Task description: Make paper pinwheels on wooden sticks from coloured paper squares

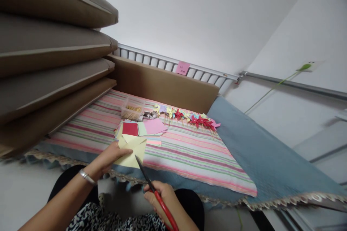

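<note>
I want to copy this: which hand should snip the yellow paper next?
Likely right: the right hand grips the red scissors, blades at the yellow paper that the left hand holds.

A bedroom in a home is shown. Beyond the left hand (114, 157) a bed is spread with a striped sheet (189, 151), and to the right of the right hand (159, 196) a blue blanket (257, 151) edged with lace trim (271, 202) is laid over it. Far past both hands a metal bed rail (162, 61) is set against a plain white wall (203, 14). To the left of the left hand brown cushions (54, 43) are stacked
</note>
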The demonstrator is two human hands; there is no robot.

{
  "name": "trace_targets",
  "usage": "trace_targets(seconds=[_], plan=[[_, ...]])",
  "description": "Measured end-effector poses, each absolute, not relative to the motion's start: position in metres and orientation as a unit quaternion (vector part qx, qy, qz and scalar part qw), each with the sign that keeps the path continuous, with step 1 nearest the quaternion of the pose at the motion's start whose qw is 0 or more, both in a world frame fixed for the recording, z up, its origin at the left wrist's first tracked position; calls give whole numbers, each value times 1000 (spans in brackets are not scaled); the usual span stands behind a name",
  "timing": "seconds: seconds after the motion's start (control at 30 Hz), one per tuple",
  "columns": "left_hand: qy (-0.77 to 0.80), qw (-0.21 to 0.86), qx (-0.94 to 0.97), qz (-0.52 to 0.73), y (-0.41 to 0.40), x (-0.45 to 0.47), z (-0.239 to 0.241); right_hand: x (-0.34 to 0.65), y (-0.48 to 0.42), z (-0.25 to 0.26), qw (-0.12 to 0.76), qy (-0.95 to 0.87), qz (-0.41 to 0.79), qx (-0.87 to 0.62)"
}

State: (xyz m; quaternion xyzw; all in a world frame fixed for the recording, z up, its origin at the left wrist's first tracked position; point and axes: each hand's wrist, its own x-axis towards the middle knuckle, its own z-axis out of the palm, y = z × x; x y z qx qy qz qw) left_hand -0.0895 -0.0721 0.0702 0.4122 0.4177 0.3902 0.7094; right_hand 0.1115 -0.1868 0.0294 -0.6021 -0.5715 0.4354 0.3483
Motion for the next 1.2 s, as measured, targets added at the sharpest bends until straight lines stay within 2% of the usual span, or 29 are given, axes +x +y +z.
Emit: trace_targets(seconds=[1.2], plan=[[437, 709, 401, 382, -74, -85, 75, 108, -185, 32, 313, -575, 430, -622]])
